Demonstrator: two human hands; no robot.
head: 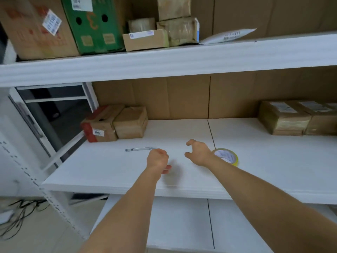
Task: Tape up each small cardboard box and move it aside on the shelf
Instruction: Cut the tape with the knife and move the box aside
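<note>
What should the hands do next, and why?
Probably reach the left hand to the plain cardboard box at the back left and pull it to the bare middle of the shelf. Both hands hold nothing, the right hand hangs open near the tape roll, and no box is in front to tape yet.

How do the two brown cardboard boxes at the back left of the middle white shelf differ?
The red-edged cardboard box has red print on its left side and a white label on its front; the plain brown cardboard box beside it shows neither. The red-edged one sits nearer the shelf's left end. Both rest on the middle white shelf, side by side.
</note>
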